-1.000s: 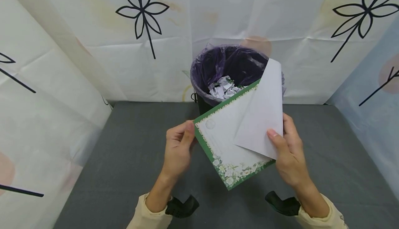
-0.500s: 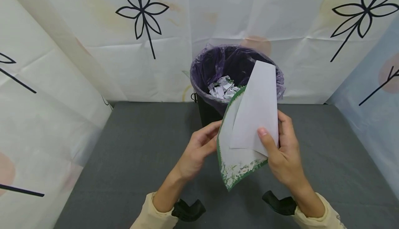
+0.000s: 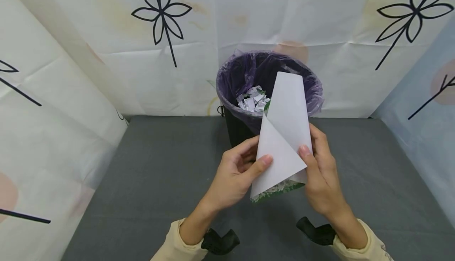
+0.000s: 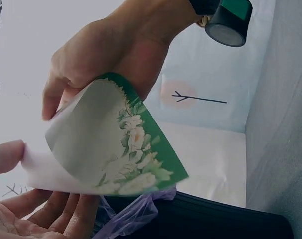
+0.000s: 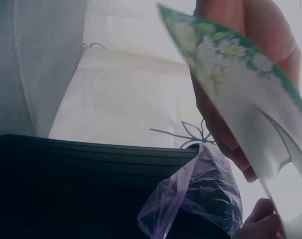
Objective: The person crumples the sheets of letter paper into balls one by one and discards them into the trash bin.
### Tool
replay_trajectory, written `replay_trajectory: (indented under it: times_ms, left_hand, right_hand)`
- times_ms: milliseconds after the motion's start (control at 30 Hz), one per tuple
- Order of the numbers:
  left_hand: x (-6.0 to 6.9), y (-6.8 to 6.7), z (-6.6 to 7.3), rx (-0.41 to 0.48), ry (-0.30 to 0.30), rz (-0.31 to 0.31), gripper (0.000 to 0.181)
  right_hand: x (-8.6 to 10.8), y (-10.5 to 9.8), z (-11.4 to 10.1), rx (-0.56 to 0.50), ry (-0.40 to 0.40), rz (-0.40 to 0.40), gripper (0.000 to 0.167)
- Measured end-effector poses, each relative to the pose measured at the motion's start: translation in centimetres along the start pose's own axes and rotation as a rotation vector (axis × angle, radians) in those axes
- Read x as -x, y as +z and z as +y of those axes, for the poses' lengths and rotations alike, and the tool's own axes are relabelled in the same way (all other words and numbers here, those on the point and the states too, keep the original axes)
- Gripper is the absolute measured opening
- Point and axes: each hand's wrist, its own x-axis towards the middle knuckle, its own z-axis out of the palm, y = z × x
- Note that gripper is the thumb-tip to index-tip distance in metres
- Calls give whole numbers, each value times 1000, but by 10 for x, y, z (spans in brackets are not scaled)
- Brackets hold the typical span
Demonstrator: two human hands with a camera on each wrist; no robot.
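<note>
A sheet of paper [image 3: 281, 150], plain white outside, is folded over from both sides between my hands. Its inner face, with a green edge and white flowers [image 4: 136, 144], shows in both wrist views. My left hand [image 3: 231, 174] holds the left fold, thumb on the front and fingers behind. My right hand [image 3: 325, 174] grips the right edge, its thumb pressing near the tip of the overlapping flap. Behind the paper's upper part stands a black bin [image 3: 236, 128] lined with a purple plastic bag [image 3: 231, 81]. The fingers behind the paper are partly hidden.
Crumpled white paper [image 3: 254, 99] lies inside the bin. The bin stands on a grey surface [image 3: 170, 166], near the back wall sheet [image 3: 195, 79] with its black flower drawings. A black wrist device [image 3: 220, 241] sits at each sleeve.
My left hand has moved right, bringing the sheet's left side over the right fold, so the flowered face is mostly covered. My right hand has shifted slightly left with the paper.
</note>
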Motion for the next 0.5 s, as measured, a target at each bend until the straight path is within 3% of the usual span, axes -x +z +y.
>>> replay_trajectory:
  times_ms: [267, 500]
  left_hand:
    - [-2, 2, 1, -63, -4, 43, 45]
    - [-3, 2, 2, -120, -21, 86, 36]
  right_hand:
    - [-1, 1, -3, -66, 54, 36, 51]
    - [-4, 2, -3, -186, 43, 45, 48]
